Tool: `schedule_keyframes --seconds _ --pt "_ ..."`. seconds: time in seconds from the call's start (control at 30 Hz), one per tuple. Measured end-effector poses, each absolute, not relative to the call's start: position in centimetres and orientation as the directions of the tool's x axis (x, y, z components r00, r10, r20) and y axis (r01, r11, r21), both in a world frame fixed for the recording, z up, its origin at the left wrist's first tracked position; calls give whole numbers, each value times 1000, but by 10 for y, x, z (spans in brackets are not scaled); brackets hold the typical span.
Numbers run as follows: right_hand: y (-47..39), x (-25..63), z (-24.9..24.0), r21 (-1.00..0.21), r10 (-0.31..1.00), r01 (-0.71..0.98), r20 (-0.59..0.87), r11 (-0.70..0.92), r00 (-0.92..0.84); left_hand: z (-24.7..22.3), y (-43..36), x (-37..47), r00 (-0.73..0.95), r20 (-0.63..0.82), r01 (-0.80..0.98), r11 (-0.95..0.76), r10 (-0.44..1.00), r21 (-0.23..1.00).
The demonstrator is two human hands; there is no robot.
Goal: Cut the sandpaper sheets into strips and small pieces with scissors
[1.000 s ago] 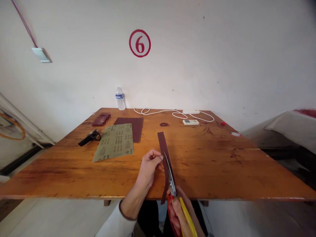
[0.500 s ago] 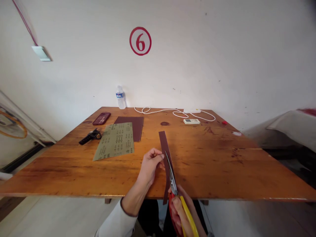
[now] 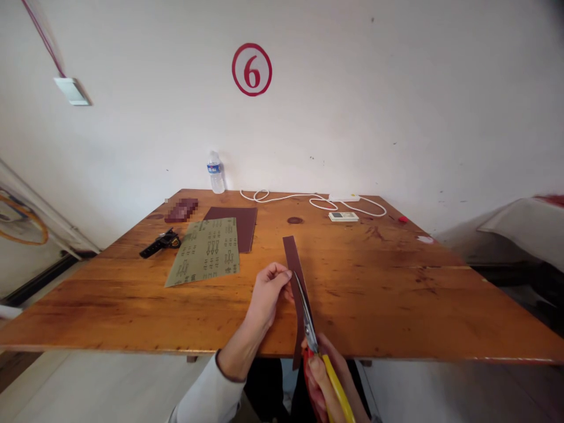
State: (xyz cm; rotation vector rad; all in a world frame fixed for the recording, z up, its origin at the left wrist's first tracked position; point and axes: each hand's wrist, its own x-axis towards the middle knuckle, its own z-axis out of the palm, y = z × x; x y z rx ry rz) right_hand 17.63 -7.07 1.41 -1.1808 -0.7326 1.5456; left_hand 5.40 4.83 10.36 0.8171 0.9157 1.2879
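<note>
A narrow dark-red strip of sandpaper [image 3: 292, 252] hangs over the near edge of the table. My left hand [image 3: 267, 294] pinches its left side between thumb and fingers. My right hand [image 3: 321, 376] is closed round the red and yellow handles of a pair of scissors [image 3: 309, 329]. The blades lie along the strip, nearly closed, with their tips close to my left thumb. Two larger sandpaper pieces lie to the left: a sheet with its printed grey-green back up [image 3: 207, 252] partly covers a dark-red sheet [image 3: 244, 226].
On the wooden table [image 3: 374, 305] are a black-strapped watch-like item [image 3: 159, 244], a pixelated dark-red object [image 3: 181, 210], a water bottle [image 3: 215, 174], a white cable with a power strip [image 3: 344, 198] and a small white device [image 3: 343, 217]. A wall stands behind.
The scissor blades have drawn slightly closer together on the strip. Both hands keep nearly the same place; the view has shifted a little.
</note>
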Motion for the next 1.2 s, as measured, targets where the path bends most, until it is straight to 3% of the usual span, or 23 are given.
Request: schedule_keyframes --seconds 0.17,0.5,0.77,1.2 --pt "-74 174 18 -926 963 -266 -267 -268 -40 103 49 50 47 -80 -383 92 996 919" --pt "-84 164 37 -913 959 -341 -268 -224 88 106 37 49 86 -101 -364 126 991 923" --pt "-70 168 10 -929 976 -301 -188 -213 -110 106 35 48 109 -112 -379 145 988 914" --pt "-72 163 19 -913 974 -342 -227 -221 -23 108 34 48 106 -106 -382 139 989 914"
